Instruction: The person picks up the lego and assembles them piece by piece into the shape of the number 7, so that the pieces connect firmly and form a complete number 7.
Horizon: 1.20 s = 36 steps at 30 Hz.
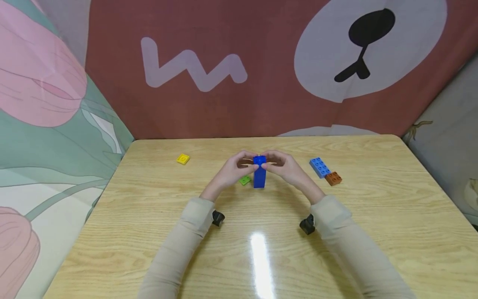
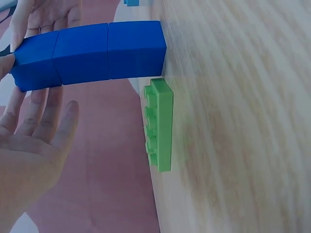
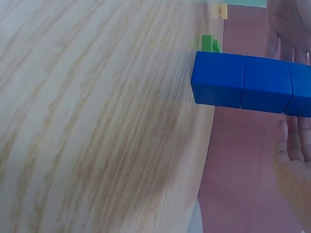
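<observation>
Smooth boxy blue tower [image 1: 259,177] pinched by left hand [image 1: 232,169] + right hand [image 1: 286,167], both half-curled, toward far edge of woodgrain worktop [image 1: 123,199].

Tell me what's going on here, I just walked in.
A person's left hand and right hand hold the upper part of a blue stack, at least three blocks high, which appears to stand on the table. A green block lies close to its left, with a yellow block farther left. A light blue block and a brown block lie to the right.
</observation>
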Motion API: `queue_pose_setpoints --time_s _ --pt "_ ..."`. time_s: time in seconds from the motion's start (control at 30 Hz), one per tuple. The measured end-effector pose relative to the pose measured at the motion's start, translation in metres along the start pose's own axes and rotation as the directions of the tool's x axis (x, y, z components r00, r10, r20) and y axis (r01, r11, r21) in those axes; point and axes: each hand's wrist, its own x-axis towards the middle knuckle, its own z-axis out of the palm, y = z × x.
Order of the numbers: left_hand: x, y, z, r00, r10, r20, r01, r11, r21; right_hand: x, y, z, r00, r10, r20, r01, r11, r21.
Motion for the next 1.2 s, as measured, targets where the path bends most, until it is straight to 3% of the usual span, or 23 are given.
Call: queue_pose_setpoints --time_s 0.37,0.73,1.0,1.2 --pt "0.001 0.003 -0.001 1.000 0.017 -0.004 -0.017 0.998 0.053 0.000 0.002 0.000 1.000 -0.007 0.005 0.007 1.000 -0.003" --pt "-0.003 0.000 -0.007 1.000 0.019 -0.004 -0.019 0.998 0.067 0.002 -0.004 0.002 1.000 -0.010 -0.009 0.009 0.995 -0.103" --pt "-0.004 -0.015 -0.030 0.998 0.014 -0.069 0.003 0.972 0.234 0.002 -0.004 -0.003 1.000 0.022 -0.008 -0.023 0.994 -0.109" --pt "-0.002 -0.026 -0.037 0.999 -0.033 -0.039 0.044 0.944 0.327 0.001 -0.003 -0.005 1.000 0.026 -0.006 -0.026 0.995 -0.098"
